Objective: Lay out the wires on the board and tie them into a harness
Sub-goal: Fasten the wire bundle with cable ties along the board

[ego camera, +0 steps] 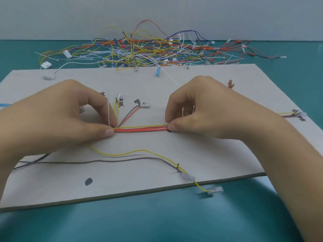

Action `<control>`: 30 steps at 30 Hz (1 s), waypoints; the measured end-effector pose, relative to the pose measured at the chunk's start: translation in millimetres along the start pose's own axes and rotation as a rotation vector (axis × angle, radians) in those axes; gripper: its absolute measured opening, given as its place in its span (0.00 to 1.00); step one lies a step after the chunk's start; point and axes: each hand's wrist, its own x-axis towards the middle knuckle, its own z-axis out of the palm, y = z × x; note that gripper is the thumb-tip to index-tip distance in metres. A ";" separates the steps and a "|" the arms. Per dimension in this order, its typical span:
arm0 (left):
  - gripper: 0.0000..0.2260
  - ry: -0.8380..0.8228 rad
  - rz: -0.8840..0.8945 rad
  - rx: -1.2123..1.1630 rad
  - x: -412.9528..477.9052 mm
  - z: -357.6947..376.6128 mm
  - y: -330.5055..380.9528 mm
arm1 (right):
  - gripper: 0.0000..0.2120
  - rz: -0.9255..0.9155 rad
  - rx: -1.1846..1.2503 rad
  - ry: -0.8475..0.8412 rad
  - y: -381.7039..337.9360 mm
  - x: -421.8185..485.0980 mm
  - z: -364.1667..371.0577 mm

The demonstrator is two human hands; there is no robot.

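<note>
Now both hands pinch a wire bundle (140,129) stretched between them on the board (201,151), the left hand (66,117) at one end, the right hand (201,110) at the other.

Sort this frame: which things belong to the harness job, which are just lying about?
In the job: board; wire bundle pinched by left hand and right hand; white cable tie; yellow wire and grey wire on the board.
Lying about: tangled wire pile behind the board; small red piece beyond the right hand.
</note>
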 end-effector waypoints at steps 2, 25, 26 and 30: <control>0.15 -0.036 0.001 -0.007 -0.4 -2.1 -2.5 | 0.04 0.008 -0.045 0.003 -1.6 1.0 3.8; 0.11 0.016 0.032 0.004 1.1 1.5 -2.0 | 0.04 0.079 -0.188 0.085 -15.1 -3.9 2.2; 0.11 0.018 0.029 0.001 0.9 1.8 -1.7 | 0.04 0.093 -0.116 0.104 -9.2 -3.4 -5.3; 0.12 0.005 0.020 -0.032 1.1 2.2 -0.1 | 0.05 0.179 -0.096 0.126 9.9 -4.4 -21.8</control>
